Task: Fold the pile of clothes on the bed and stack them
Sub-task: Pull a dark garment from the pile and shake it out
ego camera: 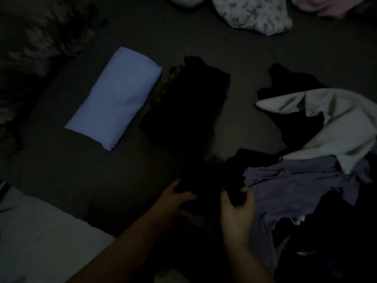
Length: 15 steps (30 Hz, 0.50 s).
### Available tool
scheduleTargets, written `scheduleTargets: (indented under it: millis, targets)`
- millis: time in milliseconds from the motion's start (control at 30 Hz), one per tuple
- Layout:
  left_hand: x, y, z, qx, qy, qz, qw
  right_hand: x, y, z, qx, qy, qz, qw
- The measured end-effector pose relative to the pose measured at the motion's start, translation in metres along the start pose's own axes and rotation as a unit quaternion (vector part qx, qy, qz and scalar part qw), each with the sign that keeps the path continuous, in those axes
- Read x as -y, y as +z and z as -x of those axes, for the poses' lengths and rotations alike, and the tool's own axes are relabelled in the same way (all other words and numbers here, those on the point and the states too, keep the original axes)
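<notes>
Black garment (206, 180) mid-fold, lower centre of frame, both hands on it.
Left hand (173, 198) curls over its left edge; right hand (236, 203) pinches a bunch of the fabric. Light is poor, so its outline is probably guesswork. Next: square the fold, move it to the dark folded stack (189, 99) beside the blue folded piece (114, 97), centre-left. Unfolded pile (306, 180) sits right. Dark bed (91, 176); patterned cloth (253, 13) top.
</notes>
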<state>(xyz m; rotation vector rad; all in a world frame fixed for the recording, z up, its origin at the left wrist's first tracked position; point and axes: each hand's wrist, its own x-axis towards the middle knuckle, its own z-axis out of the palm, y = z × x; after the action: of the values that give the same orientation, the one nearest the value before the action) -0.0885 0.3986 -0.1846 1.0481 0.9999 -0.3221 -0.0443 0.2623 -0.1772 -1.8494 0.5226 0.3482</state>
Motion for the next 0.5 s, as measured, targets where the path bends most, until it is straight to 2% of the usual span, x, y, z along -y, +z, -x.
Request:
scheduleTargets:
  millis: [100, 167, 233, 300, 400, 500]
  targets:
    - [-0.053, -0.047, 0.004, 0.018, 0.074, 0.008, 0.997, 0.047, 0.030, 0.004, 0.089, -0.028, -0.047, 0.995]
    - [-0.092, -0.084, -0.005, 0.007, 0.133, -0.044, 0.990, 0.070, 0.066, -0.002, 0.127, -0.038, -0.057, 0.989]
    - [-0.128, -0.120, -0.028, -0.018, 0.163, -0.095, 0.982, 0.091, 0.110, -0.012, 0.162, -0.049, -0.074, 0.983]
    - [-0.170, -0.152, -0.056, -0.009, 0.191, -0.117, 0.975, 0.113, 0.158, -0.023, 0.184, -0.068, -0.091, 0.976]
    - [-0.237, -0.194, -0.109, 0.011, 0.214, -0.111, 0.971, 0.146, 0.232, -0.050, 0.154, -0.153, -0.072, 0.973]
    - [-0.287, -0.231, -0.175, 0.006, 0.275, -0.135, 0.952, 0.164, 0.307, -0.081, 0.102, -0.186, -0.074, 0.975]
